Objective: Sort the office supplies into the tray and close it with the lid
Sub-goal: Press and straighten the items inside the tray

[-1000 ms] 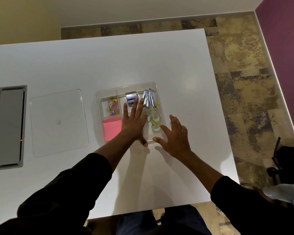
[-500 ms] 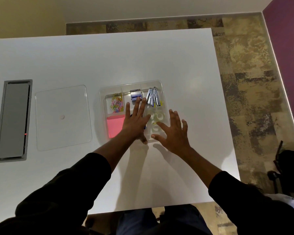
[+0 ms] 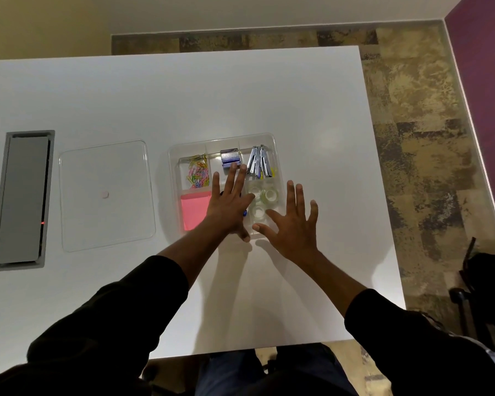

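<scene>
White tabletop point(image 3: 183, 95) carries the clear tray point(image 3: 277, 155) at centre, its lid point(image 3: 106, 195) flat just left, long sides running near-to-far. Left hand point(image 3: 229, 204) lies spread over the middle compartments; right hand point(image 3: 295, 224) spread, empty, by the near-right corner. Fetch the lid next, squared to the rim.

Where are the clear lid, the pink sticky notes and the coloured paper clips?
clear lid point(image 3: 106, 195), head view, its centre near the small knob.
pink sticky notes point(image 3: 193, 211), head view, middle of the visible pink face.
coloured paper clips point(image 3: 197, 174), head view, middle of the pile.
</scene>
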Action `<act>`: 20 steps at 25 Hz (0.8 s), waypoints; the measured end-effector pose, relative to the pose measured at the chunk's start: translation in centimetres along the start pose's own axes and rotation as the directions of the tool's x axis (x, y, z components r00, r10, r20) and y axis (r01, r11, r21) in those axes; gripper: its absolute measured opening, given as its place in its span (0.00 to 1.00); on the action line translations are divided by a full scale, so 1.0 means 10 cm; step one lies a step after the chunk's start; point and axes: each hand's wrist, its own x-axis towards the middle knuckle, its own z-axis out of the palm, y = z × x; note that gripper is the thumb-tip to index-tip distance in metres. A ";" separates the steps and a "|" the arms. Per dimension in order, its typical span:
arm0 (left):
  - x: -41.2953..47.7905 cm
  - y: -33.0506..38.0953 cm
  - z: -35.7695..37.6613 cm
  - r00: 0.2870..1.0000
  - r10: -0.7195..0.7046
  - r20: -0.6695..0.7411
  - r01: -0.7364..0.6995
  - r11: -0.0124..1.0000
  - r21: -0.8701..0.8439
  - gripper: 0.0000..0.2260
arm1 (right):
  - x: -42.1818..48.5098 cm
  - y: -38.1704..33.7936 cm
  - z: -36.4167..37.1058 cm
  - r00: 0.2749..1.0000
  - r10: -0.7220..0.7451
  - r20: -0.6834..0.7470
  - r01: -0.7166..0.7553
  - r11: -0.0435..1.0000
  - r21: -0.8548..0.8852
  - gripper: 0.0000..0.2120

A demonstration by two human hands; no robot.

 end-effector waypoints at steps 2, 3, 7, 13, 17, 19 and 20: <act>0.00 0.00 0.01 1.000 0.002 -0.004 -0.002 1.000 0.003 0.54 | 0.00 -0.04 0.01 1.000 -0.031 -0.006 0.031 0.999 -0.024 0.37; 0.00 0.00 0.02 1.000 0.006 -0.010 -0.006 1.000 0.004 0.54 | -0.01 -0.05 0.01 0.999 -0.043 -0.001 0.043 0.999 -0.027 0.38; -0.02 0.01 0.05 1.000 0.010 -0.021 -0.009 1.000 0.004 0.53 | 0.00 -0.04 0.01 0.997 -0.075 0.016 0.075 0.997 -0.027 0.36; -0.07 0.05 0.01 1.000 0.001 -0.011 -0.002 0.998 -0.066 0.54 | 0.05 0.03 -0.02 0.991 -0.092 -0.096 0.097 0.994 0.046 0.21; -0.19 0.14 0.01 0.998 0.012 -0.056 -0.020 0.989 -0.148 0.51 | 0.23 0.15 -0.07 0.985 0.003 -0.172 0.007 0.998 0.057 0.20; -0.25 0.19 0.06 0.995 0.014 -0.094 -0.029 0.986 -0.165 0.44 | 0.36 0.18 -0.07 0.992 -0.008 -0.126 0.008 1.000 0.003 0.23; -0.28 0.20 0.10 0.993 0.016 -0.117 -0.037 0.984 -0.173 0.40 | 0.42 0.19 -0.06 0.995 -0.025 -0.095 0.023 0.999 -0.026 0.24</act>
